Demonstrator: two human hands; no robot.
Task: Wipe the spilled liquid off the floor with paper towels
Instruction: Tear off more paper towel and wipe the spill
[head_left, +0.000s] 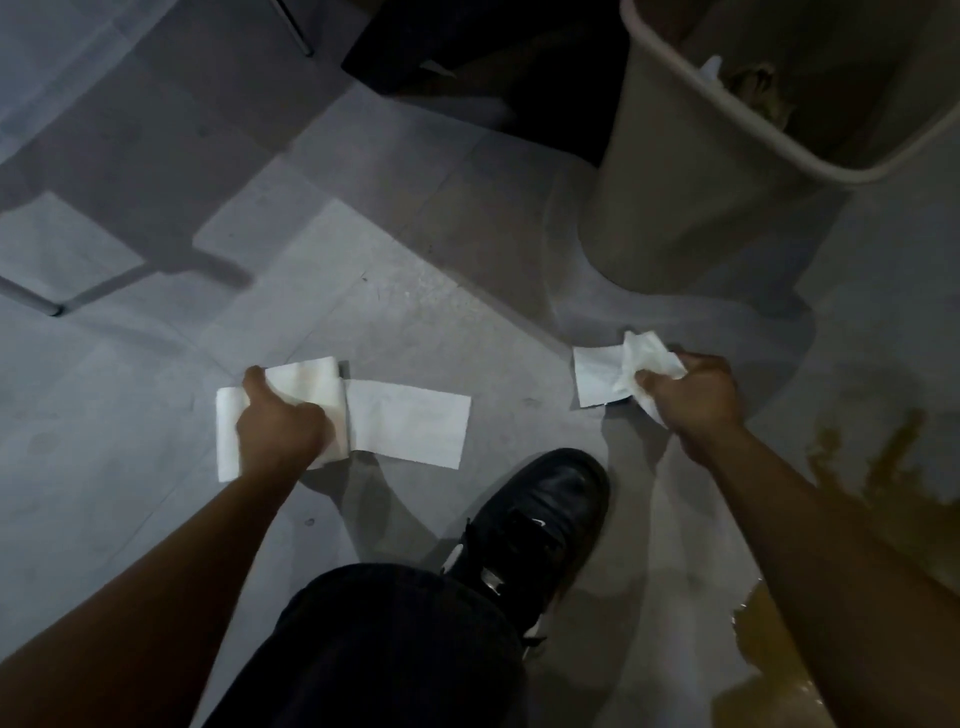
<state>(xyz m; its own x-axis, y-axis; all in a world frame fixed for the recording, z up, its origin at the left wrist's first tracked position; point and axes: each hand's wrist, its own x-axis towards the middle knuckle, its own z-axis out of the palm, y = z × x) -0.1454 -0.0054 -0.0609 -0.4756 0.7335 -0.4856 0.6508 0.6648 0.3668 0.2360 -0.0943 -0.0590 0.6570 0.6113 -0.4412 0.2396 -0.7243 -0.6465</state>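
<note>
Spilled liquid (779, 639) is pooling brownish on the floor (156, 364), lower right, behind the right hand (696, 400) gripping a crumpled paper towel (639, 364). Left hand (280, 431), farther off, is clutching folded towels (311, 400).

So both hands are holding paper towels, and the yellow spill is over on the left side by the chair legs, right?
Not quite. The left hand and right hand do each hold paper towels, but the yellow spill is on the right side, beside the right arm and below the trash bin, not by the chair legs. The head view shows it.
</note>
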